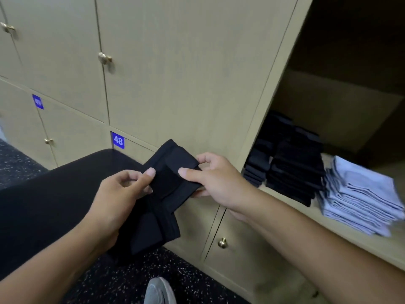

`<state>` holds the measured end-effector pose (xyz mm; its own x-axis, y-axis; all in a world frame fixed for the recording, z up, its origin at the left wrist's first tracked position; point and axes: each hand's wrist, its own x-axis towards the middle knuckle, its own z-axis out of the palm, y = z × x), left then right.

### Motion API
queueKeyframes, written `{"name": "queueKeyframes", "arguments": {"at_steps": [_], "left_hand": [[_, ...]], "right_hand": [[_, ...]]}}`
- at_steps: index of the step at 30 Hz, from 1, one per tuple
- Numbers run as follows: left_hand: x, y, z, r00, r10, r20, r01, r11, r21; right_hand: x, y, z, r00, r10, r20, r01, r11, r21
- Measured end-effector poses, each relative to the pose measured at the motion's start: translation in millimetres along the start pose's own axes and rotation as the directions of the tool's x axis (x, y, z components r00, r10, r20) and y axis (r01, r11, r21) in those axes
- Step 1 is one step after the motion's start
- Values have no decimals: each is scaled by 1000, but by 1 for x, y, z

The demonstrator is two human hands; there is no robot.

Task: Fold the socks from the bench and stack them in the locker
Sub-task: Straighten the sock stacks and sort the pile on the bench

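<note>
Both hands hold a black sock [163, 189] in the air in front of the tan locker doors, above the right end of the black padded surface [54, 194] and the speckled dark floor [122, 279]. The left hand [118, 194] pinches the sock's left edge between thumb and curled fingers, and the right hand [215, 178] pinches its right edge, thumb on the near face and fingers behind. The upper part of the sock is doubled over on itself, while the lower part hangs down loose near the left wrist. To the right, an open locker [341, 119] shows a shelf carrying two stacks of folded black socks [291, 163], side by side, and just right of them a stack of folded pale blue-grey cloths [359, 196], blurred at its edges. The closed doors to the left bear brass knobs and blue number tags, one reading 48 [118, 140]. A grey shoe [158, 291] shows at the near edge on the floor.
</note>
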<state>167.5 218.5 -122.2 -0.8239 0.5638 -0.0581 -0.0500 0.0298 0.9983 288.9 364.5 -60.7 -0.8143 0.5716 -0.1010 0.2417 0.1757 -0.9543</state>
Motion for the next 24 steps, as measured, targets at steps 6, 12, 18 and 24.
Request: {"name": "queueKeyframes", "arguments": {"at_steps": [6, 12, 18, 24], "left_hand": [[-14, 0, 9, 996, 3, 91, -7, 999, 50], [-21, 5, 22, 993, 72, 99, -83, 990, 114], [-25, 4, 26, 973, 102, 208, -140, 974, 179], [-36, 5, 40, 911, 111, 398, -199, 962, 188]], "right_hand": [[-18, 0, -27, 999, -10, -49, 13, 998, 63], [-30, 2, -56, 985, -52, -167, 55, 998, 13], [-45, 6, -72, 995, -43, -87, 54, 991, 122], [-51, 10, -77, 999, -3, -46, 4, 1000, 14]]}}
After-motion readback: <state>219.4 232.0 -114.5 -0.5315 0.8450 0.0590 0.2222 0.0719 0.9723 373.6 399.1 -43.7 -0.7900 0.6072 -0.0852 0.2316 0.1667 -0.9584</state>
